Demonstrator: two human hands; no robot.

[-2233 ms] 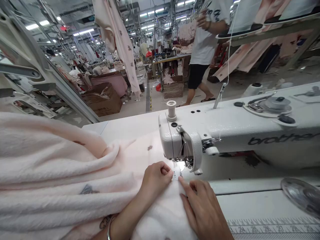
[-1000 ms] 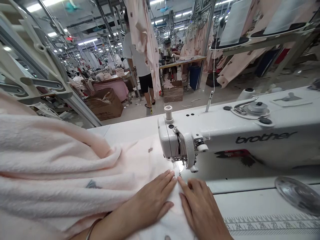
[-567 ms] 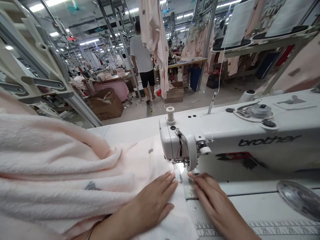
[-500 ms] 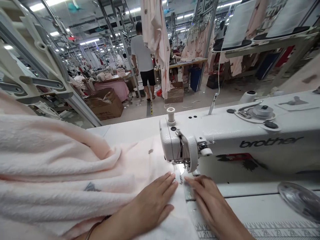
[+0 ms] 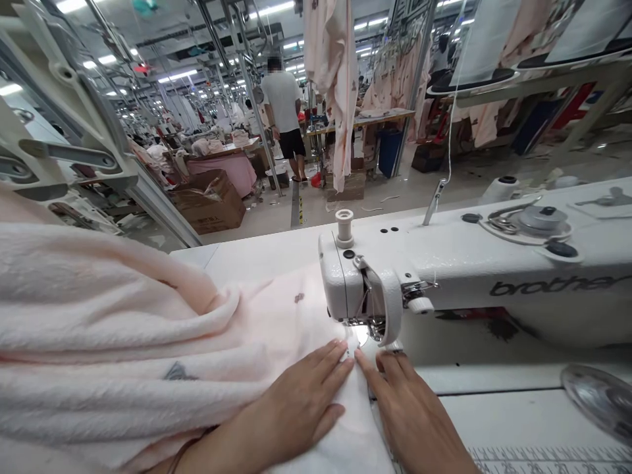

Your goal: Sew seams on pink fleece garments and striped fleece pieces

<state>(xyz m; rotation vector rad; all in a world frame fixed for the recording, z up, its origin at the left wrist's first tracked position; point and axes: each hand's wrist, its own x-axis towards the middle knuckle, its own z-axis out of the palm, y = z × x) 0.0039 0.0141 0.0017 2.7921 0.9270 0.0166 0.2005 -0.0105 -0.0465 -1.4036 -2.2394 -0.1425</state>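
Observation:
Pale pink fleece fabric (image 5: pixel 197 388) with small dark motifs is heaped on the left and runs under the head of a white sewing machine (image 5: pixel 340 283). My left hand (image 5: pixel 301 398) lies flat on the fabric, its fingertips just in front of the lit needle area. On the right, my right hand (image 5: pixel 405 395) rests along the fabric's edge, index finger stretched toward the needle and the other fingers bent beside it. A small white label-like piece (image 5: pixel 351 343) shows between the two hands' fingertips. The needle tip and presser foot are too small to make out.
A printed ruler scale (image 5: pixel 548 457) runs along the table front. A clear plastic dish (image 5: pixel 600 401) sits at the right. Thread cones (image 5: pixel 484 46) stand behind the machine. Beyond are a cardboard box (image 5: pixel 212 201), hanging pink garments (image 5: pixel 336 79) and a standing person (image 5: pixel 284 112).
My right hand has moved left and turned flatter, its index finger now close to the left fingertips. My left hand stays nearly in place. The view has shifted slightly.

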